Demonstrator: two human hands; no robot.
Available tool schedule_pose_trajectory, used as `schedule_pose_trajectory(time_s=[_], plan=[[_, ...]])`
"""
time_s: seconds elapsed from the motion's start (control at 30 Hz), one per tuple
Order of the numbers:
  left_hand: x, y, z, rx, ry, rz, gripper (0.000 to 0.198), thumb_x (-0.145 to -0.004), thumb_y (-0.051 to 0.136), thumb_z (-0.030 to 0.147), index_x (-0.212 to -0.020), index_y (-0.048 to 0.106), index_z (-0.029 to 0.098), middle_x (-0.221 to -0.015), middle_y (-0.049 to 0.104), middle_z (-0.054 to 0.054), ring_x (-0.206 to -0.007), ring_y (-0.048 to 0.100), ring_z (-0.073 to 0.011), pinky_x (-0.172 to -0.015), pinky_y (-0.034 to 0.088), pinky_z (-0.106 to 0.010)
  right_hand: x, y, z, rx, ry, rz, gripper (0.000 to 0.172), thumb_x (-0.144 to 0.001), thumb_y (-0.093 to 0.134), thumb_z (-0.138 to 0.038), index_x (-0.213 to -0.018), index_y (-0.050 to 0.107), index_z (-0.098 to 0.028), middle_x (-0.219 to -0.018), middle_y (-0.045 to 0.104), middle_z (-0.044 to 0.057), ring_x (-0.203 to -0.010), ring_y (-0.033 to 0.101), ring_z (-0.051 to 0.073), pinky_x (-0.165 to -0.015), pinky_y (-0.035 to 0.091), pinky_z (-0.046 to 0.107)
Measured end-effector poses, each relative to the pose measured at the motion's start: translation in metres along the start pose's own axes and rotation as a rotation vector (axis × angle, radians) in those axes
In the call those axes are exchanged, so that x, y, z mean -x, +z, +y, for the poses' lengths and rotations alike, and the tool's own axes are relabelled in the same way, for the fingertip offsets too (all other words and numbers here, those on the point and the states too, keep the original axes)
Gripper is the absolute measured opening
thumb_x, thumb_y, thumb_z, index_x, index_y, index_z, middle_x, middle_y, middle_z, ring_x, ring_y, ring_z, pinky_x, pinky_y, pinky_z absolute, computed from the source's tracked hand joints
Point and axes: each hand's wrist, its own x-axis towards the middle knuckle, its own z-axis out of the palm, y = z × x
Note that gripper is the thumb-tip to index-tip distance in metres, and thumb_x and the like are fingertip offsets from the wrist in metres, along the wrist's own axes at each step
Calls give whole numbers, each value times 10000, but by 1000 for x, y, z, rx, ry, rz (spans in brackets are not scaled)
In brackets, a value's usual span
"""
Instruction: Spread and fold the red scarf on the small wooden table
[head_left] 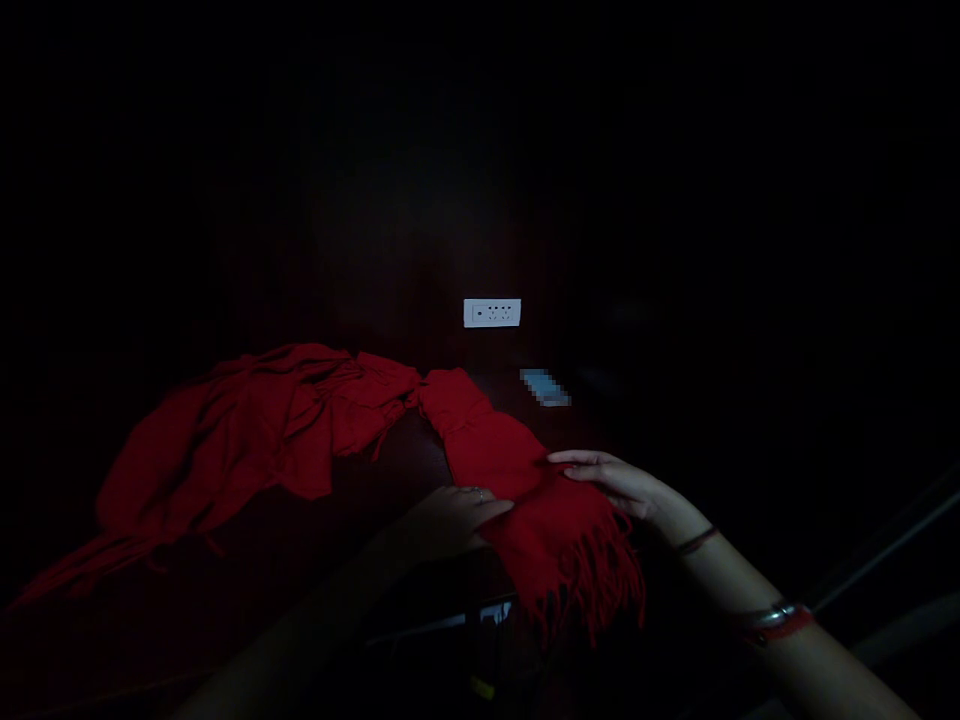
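A red scarf [495, 440] with a fringed end lies across a dark table, its fringe hanging over the front edge. My left hand [454, 515], with a ring on one finger, grips the scarf's left edge; the thumb is on top and the other fingers are partly hidden beneath the cloth. On the opposite edge, just above the fringe, my right hand [619, 482] holds the fabric between thumb and fingers. To the left spreads a crumpled heap of red cloth [247, 430], which meets the flat part at a narrow bunch; whether it is all one piece I cannot tell.
A white socket panel [492, 313] is on the dark wall behind the table. Below it lies a flat bluish thing [545, 387], blurred out. Under the front edge shows a small yellow spot [482, 687]. Most of the surroundings are too dark to make out.
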Motion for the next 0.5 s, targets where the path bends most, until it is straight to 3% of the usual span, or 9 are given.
schedule_pose_trajectory(time_s=[0.17,0.37,0.5], plan=[[-11,9,-7,-152,8,19,452,-780,364,124,-1214,376,251,-1038,551,-45,-877,532,-165,-732,394,-255,6,7,4,86,20,-36,574,-545,654,-104,-1091,516,-215,-1039,567,35,-804,574,122,-693,475,216],[-23,8,5,-280,-108,47,412,-791,346,146,-1193,416,199,-1001,558,-120,-811,556,-221,-657,410,-310,-1,3,5,-122,30,17,454,-601,605,-115,-1041,544,-208,-900,631,56,-740,604,149,-726,463,280],[-24,2,7,-212,-202,68,422,-746,425,233,-1163,445,175,-975,572,-123,-804,558,-250,-640,416,-333,-5,1,4,-98,45,61,448,-600,590,-109,-1039,542,-189,-897,630,54,-757,599,152,-775,445,304]])
